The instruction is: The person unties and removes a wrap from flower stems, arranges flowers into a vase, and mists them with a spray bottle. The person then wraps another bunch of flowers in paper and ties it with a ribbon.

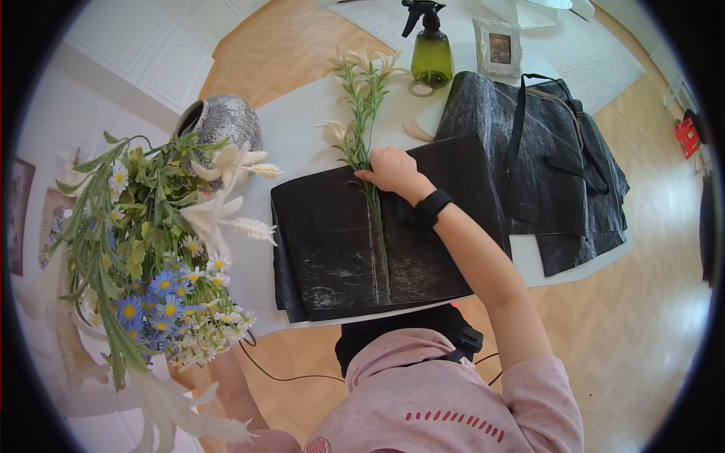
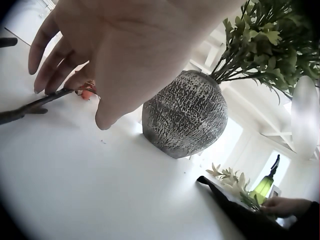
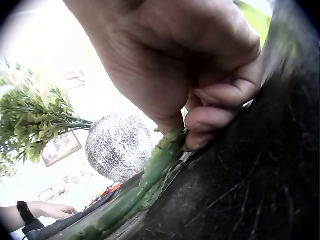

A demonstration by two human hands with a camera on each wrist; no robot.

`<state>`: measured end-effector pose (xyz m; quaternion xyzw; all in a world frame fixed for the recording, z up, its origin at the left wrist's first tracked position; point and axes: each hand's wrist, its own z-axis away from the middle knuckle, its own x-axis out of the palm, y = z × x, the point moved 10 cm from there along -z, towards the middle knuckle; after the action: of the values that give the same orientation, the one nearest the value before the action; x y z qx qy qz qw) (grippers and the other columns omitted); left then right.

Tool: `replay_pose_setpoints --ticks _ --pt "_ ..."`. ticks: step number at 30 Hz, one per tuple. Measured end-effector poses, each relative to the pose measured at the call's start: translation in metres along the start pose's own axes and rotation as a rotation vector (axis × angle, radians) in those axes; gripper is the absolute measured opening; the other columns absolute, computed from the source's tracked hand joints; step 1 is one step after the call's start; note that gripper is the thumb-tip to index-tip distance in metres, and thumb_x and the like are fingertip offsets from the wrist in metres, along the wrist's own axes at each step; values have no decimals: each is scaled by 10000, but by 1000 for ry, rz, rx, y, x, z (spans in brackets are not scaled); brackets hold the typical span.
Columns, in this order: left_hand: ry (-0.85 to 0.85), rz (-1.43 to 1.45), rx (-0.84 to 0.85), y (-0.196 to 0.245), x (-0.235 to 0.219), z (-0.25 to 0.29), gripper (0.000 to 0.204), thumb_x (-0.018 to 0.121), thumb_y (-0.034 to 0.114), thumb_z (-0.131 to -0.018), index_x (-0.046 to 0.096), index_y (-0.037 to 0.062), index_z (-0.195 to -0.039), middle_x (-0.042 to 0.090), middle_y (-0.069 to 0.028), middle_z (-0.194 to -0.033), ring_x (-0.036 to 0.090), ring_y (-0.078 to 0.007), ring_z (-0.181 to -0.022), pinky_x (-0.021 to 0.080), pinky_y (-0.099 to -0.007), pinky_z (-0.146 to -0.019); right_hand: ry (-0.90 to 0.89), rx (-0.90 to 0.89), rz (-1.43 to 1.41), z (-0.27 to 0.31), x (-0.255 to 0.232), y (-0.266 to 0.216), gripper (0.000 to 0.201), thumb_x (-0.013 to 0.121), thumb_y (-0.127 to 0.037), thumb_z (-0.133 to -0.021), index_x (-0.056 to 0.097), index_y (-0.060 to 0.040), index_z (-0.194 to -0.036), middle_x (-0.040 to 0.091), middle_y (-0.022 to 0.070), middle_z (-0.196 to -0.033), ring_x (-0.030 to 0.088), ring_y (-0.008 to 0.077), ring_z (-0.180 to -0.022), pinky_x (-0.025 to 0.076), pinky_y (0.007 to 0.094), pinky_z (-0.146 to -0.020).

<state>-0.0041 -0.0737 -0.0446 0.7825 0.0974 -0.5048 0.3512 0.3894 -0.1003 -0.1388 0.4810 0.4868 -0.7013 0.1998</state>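
At the table's (image 1: 302,124) near edge lies a sheet (image 1: 317,245), partly on it a flower stem (image 1: 353,143); a vase (image 1: 236,124) stands left, a bottle (image 1: 432,60) behind.

From the head, farthest off, we look forward and down over the counter (image 1: 298,124), the vase (image 1: 238,121) at ten o'clock. From the left wrist we face across it, close to the left hand (image 2: 107,55), the right hand (image 2: 285,206) at four. From the right wrist we sit low and close along the flower stem (image 3: 145,182), the left hand at eight. All three share the vase.
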Motion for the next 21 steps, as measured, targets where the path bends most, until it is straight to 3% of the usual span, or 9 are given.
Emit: replay_pose_setpoints --ticks 16,21 --pt "544 308 238 29 -108 54 212 539 201 -830 427 21 -835 379 -54 -580 421 -140 -549 326 -250 -471 -17 4 -25 1 -3 0 425 642 -429 -706 604 -32 -856 620 150 -832 600 315 -800 485 386 -680" --pt "718 408 318 42 -142 70 214 533 204 -836 409 32 -803 348 -43 -572 395 -130 -538 306 -241 -456 -106 17 -61 -1 2 3 436 641 -437 -704 599 -32 -859 619 152 -834 597 313 -817 484 384 -688"
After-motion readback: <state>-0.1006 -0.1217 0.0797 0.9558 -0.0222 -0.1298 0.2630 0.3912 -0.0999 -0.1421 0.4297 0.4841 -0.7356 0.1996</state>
